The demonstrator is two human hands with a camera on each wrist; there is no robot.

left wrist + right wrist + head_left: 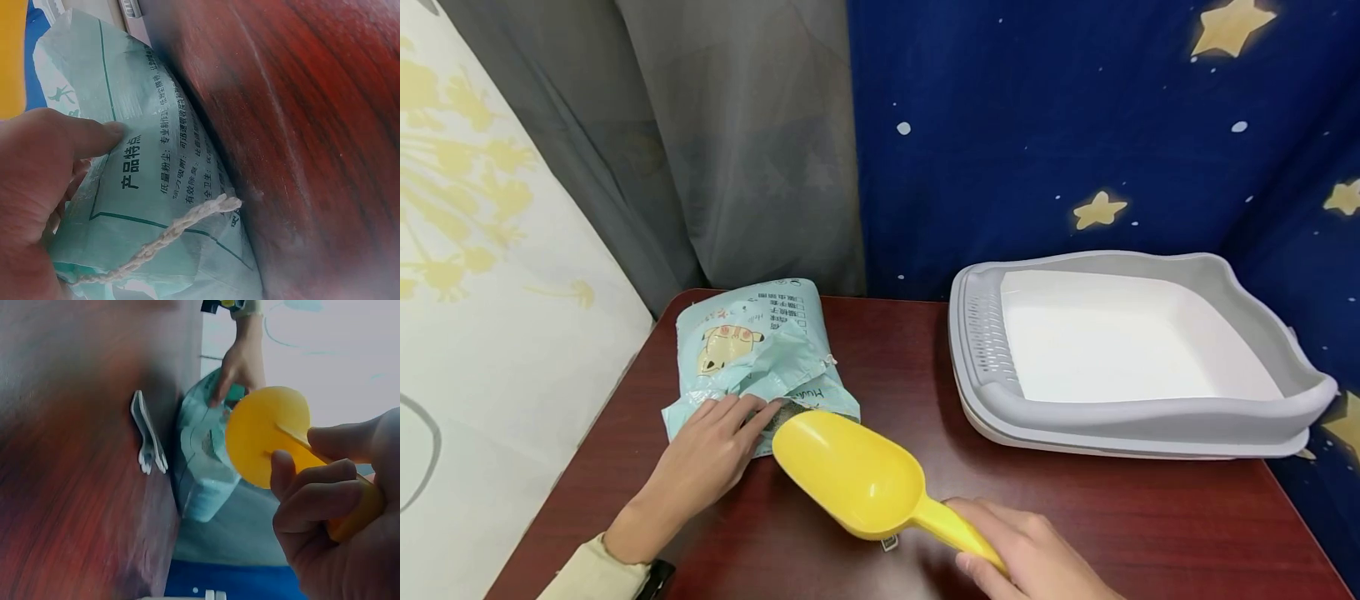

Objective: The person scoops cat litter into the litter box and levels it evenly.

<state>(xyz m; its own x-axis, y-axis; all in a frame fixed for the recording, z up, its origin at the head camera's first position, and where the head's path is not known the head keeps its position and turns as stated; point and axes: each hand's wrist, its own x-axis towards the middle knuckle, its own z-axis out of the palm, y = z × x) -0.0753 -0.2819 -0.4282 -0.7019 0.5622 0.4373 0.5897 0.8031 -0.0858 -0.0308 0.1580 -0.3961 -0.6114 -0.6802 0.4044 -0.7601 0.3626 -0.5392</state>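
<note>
In the head view a light-blue plastic bag of cat litter (752,333) lies at the table's left, its torn mouth showing some greyish granules. My left hand (711,446) grips the edge of that mouth. The left wrist view shows the thumb (94,134) pressed on the bag's printed outer side (169,156), with the other fingers mostly hidden behind the plastic. A yellow scoop (857,475) is held by its handle in my right hand (1030,550). Its bowl looks bare inside, and its front edge is beside the bag's opening.
A litter box (1142,408) with a grey rim and white inside stands at the table's right. A small folded grey-and-white item (147,434) is on the table in the right wrist view. A twisted cord (169,237) hangs across the left wrist view. Curtains (760,150) close off the back.
</note>
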